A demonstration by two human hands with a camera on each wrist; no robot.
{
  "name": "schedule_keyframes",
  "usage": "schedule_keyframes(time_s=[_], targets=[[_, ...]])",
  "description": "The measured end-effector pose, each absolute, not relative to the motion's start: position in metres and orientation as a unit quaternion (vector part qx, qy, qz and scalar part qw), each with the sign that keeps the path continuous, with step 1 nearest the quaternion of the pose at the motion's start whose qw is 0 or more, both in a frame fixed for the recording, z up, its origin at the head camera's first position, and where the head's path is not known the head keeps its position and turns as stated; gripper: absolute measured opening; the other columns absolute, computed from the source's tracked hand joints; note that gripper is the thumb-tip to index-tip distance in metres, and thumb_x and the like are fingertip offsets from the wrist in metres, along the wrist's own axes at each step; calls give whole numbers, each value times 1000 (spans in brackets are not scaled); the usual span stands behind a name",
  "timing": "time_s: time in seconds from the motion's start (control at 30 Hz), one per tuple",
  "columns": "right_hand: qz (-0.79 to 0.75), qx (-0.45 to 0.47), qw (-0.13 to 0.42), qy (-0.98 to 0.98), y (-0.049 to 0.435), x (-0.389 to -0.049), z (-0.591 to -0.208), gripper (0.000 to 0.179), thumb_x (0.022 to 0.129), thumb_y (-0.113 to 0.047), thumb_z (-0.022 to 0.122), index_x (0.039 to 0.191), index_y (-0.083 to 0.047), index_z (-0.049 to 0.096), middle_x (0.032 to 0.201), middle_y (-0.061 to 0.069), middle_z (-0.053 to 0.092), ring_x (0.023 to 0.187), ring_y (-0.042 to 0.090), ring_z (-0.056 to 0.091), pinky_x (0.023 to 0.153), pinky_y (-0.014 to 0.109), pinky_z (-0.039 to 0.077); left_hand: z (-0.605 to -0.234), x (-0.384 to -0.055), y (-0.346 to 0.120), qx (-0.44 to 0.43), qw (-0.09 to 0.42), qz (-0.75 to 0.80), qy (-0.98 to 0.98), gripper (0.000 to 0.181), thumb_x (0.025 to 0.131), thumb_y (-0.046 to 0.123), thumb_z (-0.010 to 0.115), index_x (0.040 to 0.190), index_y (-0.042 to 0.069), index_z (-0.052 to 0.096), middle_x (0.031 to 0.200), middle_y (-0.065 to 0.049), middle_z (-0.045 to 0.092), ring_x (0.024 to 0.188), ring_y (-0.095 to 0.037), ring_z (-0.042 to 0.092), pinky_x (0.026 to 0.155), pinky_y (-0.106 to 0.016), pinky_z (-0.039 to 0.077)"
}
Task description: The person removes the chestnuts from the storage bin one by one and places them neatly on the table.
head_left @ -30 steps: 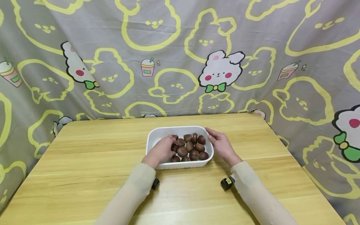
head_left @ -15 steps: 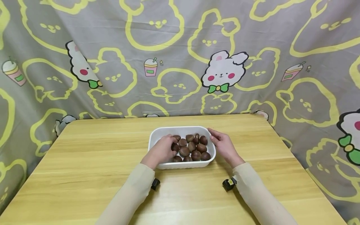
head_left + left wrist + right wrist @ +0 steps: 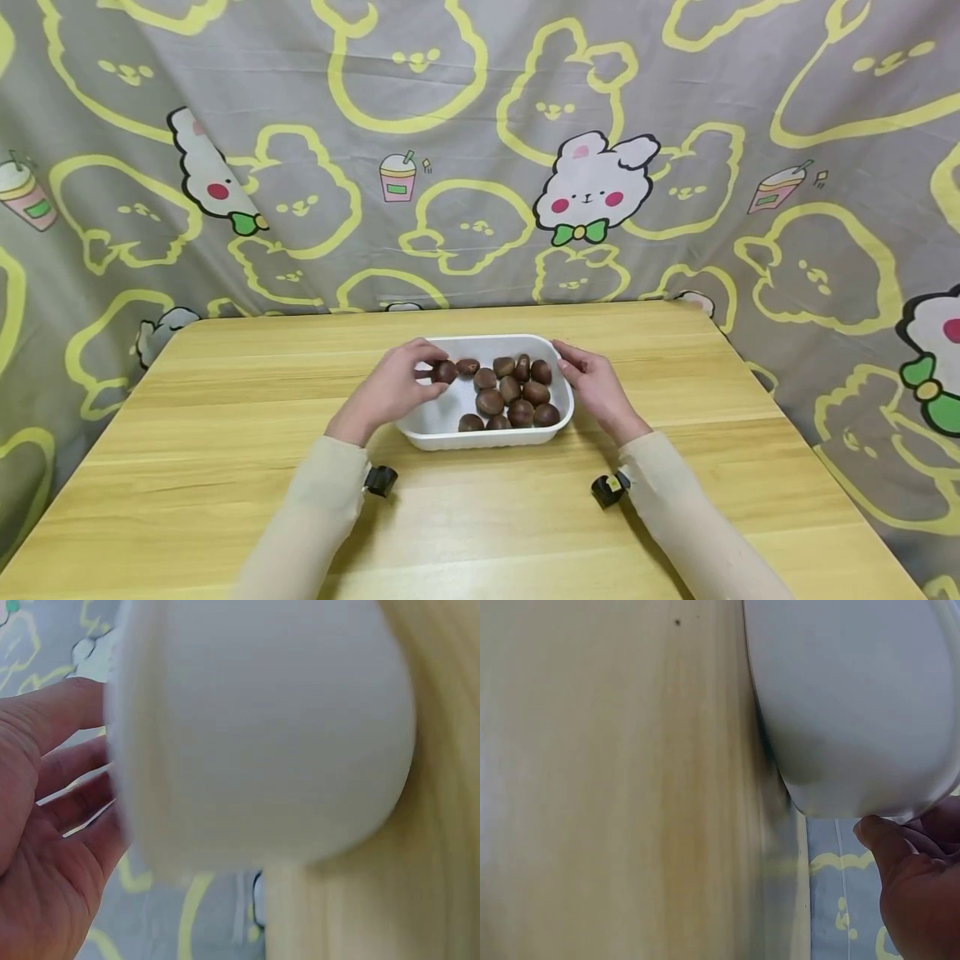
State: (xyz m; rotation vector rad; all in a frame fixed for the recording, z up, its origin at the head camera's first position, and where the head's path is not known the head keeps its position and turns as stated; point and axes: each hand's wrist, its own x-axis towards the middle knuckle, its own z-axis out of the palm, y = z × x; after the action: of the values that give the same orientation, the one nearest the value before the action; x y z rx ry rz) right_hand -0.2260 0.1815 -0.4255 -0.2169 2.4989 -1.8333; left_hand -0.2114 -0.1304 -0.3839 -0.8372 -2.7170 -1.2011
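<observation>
A white rectangular container stands on the table with several brown chestnuts inside, mostly towards its right half. My left hand is over the container's left end and pinches one chestnut between thumb and fingers. Next to that one lies another chestnut by the back wall. At the right end, my right hand holds the container by its rim, thumb and fingers at the corner. In the left wrist view the container's outer wall hides the fingertips of the left hand.
The wooden table reaches out on every side of the container. A grey curtain with yellow outlines and cartoon bears hangs behind the table's far edge. Small black cameras sit at both wrists.
My left hand has drawn a chestnut out of the group and moved left and slightly back with it, uncovering the container's floor. The right hand stays at the rim.
</observation>
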Motion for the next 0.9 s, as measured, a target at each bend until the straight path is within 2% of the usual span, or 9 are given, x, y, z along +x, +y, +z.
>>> schedule_keyframes(time_s=[0.13,0.3,0.57,0.73,0.9], targets=[[-587,-70,21,807,181,-225,-424,40,103,-4,48,142,5,46,146,19,43,137,30,36,109,39,33,-374,-209,-152,-243,28,-417,-875,35,82,-3,76,115,-9,64,112,-14,60,105,-29,60,86,-31,54],[-589,-71,27,805,180,-225,-422,41,103,-4,48,142,5,45,147,19,42,138,30,35,110,39,33,-367,-209,-179,-210,35,-428,-878,36,84,-4,74,118,-9,63,114,-14,59,107,-32,60,87,-36,54],[-595,-63,29,801,181,-226,-423,41,103,-4,49,142,5,46,147,18,43,138,29,35,110,39,32,-378,-210,-213,-131,17,-449,-884,36,88,6,75,121,-3,64,114,-10,62,108,-28,60,87,-31,54],[-596,-61,26,801,182,-226,-424,40,102,-5,50,141,4,47,146,18,44,137,28,36,109,38,34,-389,-215,-228,-102,8,-419,-902,39,88,11,75,122,-5,63,114,-15,62,110,-32,59,90,-41,52],[-598,-59,28,799,183,-227,-425,40,103,-5,50,141,4,48,146,18,44,137,28,36,109,38,34,-399,-220,-237,-76,-24,-377,-923,43,89,13,74,123,-8,60,118,-22,61,112,-40,57,91,-49,49]])
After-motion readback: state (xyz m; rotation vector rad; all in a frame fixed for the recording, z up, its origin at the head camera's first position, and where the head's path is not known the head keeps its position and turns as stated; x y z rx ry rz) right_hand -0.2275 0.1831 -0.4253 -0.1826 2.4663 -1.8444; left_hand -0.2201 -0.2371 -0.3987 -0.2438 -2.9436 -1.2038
